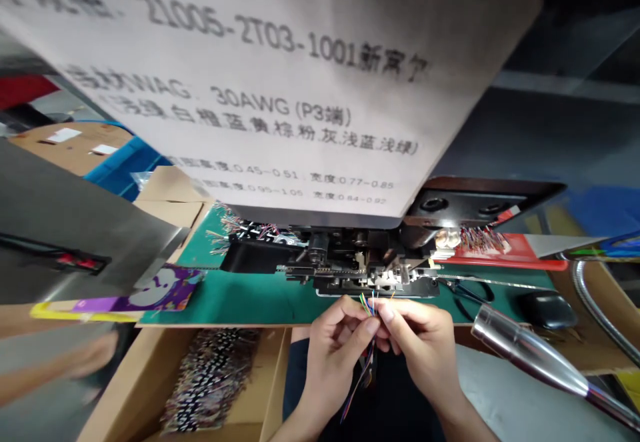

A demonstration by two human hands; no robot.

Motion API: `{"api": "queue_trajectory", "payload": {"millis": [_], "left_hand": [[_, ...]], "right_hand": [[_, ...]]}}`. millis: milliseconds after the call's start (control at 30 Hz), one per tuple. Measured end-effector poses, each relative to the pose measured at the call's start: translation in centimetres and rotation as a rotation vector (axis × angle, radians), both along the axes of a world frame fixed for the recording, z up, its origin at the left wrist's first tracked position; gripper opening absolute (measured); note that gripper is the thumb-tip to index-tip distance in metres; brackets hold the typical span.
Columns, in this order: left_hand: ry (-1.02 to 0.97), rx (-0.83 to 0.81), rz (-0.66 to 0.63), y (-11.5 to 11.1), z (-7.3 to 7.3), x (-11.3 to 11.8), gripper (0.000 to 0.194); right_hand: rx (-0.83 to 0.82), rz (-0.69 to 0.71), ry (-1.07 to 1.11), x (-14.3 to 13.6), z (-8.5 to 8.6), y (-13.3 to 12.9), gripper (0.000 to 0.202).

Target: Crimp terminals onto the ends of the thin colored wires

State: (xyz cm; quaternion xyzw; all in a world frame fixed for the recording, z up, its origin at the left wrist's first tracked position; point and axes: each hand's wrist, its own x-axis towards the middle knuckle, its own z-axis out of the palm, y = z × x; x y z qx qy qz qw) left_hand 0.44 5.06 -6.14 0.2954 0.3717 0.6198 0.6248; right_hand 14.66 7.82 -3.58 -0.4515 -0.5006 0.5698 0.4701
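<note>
My left hand (341, 341) pinches a bundle of thin coloured wires (370, 305) between thumb and fingers. Green, yellow, blue and white wire ends fan out above the fingertips, and the rest of the bundle hangs below toward my lap. My right hand (420, 332) meets the left at the same bundle, its thumb and forefinger closed, with an orange wire end sticking up beside them. Both hands are just in front of the terminal crimping machine (360, 262). Where exactly the right fingertips grip is partly hidden.
A printed sheet (280, 95) covers the machine's front. Below left, a cardboard box (265, 375) holds many wire bundles. A red tray (540, 252) with wires stands behind right. Scissors (470, 292), a black mouse-shaped object (547, 310) and a metal lamp or nozzle (530, 349) are at right.
</note>
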Motion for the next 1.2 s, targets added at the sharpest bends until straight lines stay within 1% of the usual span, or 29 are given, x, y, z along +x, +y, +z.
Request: {"api": "queue_trajectory", "payload": {"millis": [133, 267, 367, 467, 600, 700, 967, 1033, 1100, 1200], "left_hand": [[0.035, 0.044, 0.083, 0.5, 0.3, 0.3, 0.019], [0.081, 0.095, 0.168, 0.9, 0.5, 0.5, 0.016], [0.093, 0.108, 0.200, 1.0, 0.4, 0.7, 0.017], [0.090, 0.121, 0.213, 1.0, 0.3, 0.9, 0.017], [0.084, 0.114, 0.220, 1.2, 0.4, 1.1, 0.017], [0.088, 0.086, 0.206, 1.2, 0.5, 1.1, 0.017], [0.096, 0.074, 0.229, 1.2, 0.5, 1.0, 0.020], [0.099, 0.070, 0.216, 1.2, 0.4, 1.0, 0.021], [0.092, 0.073, 0.196, 1.1, 0.4, 1.0, 0.021], [0.075, 0.072, 0.176, 1.1, 0.3, 1.0, 0.023]], "right_hand": [[-0.017, 0.007, 0.067, -0.5, 0.0, 0.6, 0.032], [-0.133, -0.007, 0.165, -0.7, -0.2, 1.2, 0.042], [-0.232, -0.020, 0.195, -0.9, -0.1, 1.3, 0.045], [-0.267, -0.032, 0.209, -1.0, 0.4, 1.4, 0.043], [-0.237, -0.017, 0.204, -1.0, 0.6, 1.5, 0.045], [-0.227, -0.008, 0.203, -1.0, 0.4, 1.6, 0.047], [-0.211, -0.008, 0.209, -1.0, 0.0, 1.7, 0.048], [-0.164, 0.002, 0.173, -1.0, 0.1, 1.7, 0.049], [-0.111, 0.008, 0.125, -0.9, 0.2, 1.6, 0.044], [-0.092, -0.021, 0.047, -0.8, 0.8, 1.3, 0.040]]}}
